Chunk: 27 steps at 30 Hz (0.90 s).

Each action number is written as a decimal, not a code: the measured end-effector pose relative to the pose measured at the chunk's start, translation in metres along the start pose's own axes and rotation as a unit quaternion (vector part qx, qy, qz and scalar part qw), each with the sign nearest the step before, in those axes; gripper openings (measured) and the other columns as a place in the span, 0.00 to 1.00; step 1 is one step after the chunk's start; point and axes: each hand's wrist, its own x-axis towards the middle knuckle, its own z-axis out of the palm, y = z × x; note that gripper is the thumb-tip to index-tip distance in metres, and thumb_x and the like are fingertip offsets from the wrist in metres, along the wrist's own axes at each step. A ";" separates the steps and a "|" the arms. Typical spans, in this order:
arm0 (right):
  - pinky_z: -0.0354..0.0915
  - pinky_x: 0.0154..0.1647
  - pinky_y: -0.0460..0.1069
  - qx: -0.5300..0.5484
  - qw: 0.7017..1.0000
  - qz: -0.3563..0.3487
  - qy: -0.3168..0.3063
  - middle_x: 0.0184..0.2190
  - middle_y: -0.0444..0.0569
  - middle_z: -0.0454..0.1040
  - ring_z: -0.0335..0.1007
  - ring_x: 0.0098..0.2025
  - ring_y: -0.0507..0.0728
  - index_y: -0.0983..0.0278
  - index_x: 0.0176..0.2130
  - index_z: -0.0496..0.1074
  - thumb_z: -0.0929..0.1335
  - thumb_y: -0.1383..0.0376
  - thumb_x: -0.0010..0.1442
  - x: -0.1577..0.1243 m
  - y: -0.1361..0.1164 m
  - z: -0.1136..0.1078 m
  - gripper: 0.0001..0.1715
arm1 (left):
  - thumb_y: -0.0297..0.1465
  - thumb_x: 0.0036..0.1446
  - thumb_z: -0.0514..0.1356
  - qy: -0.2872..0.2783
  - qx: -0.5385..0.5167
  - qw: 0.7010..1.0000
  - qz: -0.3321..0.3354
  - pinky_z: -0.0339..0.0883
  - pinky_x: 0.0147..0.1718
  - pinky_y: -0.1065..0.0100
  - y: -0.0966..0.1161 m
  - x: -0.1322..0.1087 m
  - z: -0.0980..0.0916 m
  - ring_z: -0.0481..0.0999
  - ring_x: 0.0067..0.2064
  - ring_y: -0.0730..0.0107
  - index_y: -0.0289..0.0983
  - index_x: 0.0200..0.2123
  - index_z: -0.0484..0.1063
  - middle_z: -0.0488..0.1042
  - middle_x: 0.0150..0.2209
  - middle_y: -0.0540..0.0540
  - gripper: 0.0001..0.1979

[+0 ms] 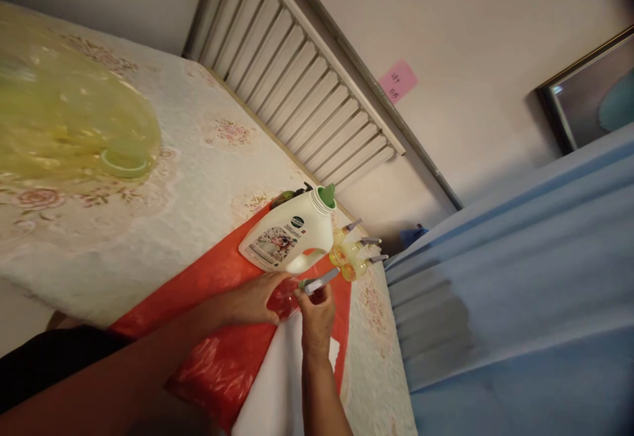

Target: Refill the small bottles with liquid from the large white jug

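Observation:
My right hand (316, 314) is closed in a pinch round a small grey-capped bottle (319, 282), held over a red plastic bag (218, 357) on the bed. My left hand (255, 298) rests on the bag beside it, fingers curled against the plastic just under a white detergent jug (290, 236) with a green spout that lies on its side. Three small yellow bottles with grey caps (352, 254) lie right of the jug, close to the right hand.
The bed has a pale flowered cover (198, 158). A translucent yellow plastic item with a green ring (74, 125) lies at the far left. A slatted headboard (307, 86) leans on the wall. Blue cloth (520, 290) fills the right side. White cloth (277, 383) lies under my wrists.

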 end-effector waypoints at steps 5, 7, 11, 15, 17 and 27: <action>0.66 0.47 0.53 0.072 0.997 -0.009 -0.038 0.39 0.50 0.77 0.72 0.43 0.59 0.65 0.43 0.72 0.73 0.58 0.48 -0.006 0.000 -0.002 0.23 | 0.26 0.41 0.65 -0.006 0.001 1.000 -0.005 0.59 0.59 0.57 -0.004 0.001 0.002 0.63 0.62 0.51 0.40 0.61 0.59 0.65 0.61 0.42 0.41; 0.65 0.49 0.54 0.082 0.995 -0.005 -0.062 0.40 0.50 0.77 0.72 0.45 0.60 0.65 0.43 0.73 0.72 0.59 0.49 -0.008 -0.003 -0.003 0.21 | 0.27 0.41 0.65 -0.007 0.000 1.000 -0.006 0.59 0.60 0.56 -0.006 0.001 0.002 0.63 0.62 0.52 0.40 0.61 0.59 0.65 0.61 0.42 0.41; 0.66 0.40 0.51 -0.003 1.000 0.000 0.001 0.31 0.46 0.76 0.71 0.35 0.56 0.65 0.35 0.72 0.74 0.64 0.46 -0.005 -0.006 0.003 0.14 | 0.27 0.42 0.64 -0.008 -0.003 1.000 0.000 0.61 0.58 0.56 -0.001 0.001 0.001 0.66 0.60 0.53 0.40 0.59 0.61 0.67 0.59 0.42 0.37; 0.66 0.38 0.49 -0.033 0.998 -0.001 0.046 0.29 0.44 0.75 0.70 0.33 0.55 0.65 0.33 0.71 0.74 0.64 0.44 -0.004 -0.008 0.009 0.15 | 0.25 0.42 0.63 -0.016 -0.001 1.000 -0.016 0.61 0.58 0.54 0.006 0.003 -0.001 0.65 0.60 0.51 0.38 0.59 0.61 0.67 0.59 0.40 0.37; 0.66 0.42 0.50 0.012 1.000 -0.001 0.002 0.34 0.46 0.76 0.72 0.37 0.56 0.65 0.38 0.72 0.72 0.64 0.47 -0.006 -0.011 0.006 0.16 | 0.25 0.41 0.63 -0.025 0.001 0.999 -0.029 0.60 0.59 0.54 0.006 0.005 -0.002 0.64 0.61 0.50 0.39 0.59 0.60 0.66 0.61 0.39 0.39; 0.64 0.34 0.47 -0.021 0.995 0.022 0.090 0.27 0.41 0.73 0.66 0.30 0.53 0.63 0.29 0.69 0.73 0.68 0.42 -0.005 -0.016 0.016 0.12 | 0.26 0.42 0.61 -0.025 0.037 0.999 -0.026 0.58 0.60 0.53 -0.001 0.013 0.004 0.64 0.62 0.51 0.41 0.60 0.58 0.65 0.62 0.42 0.38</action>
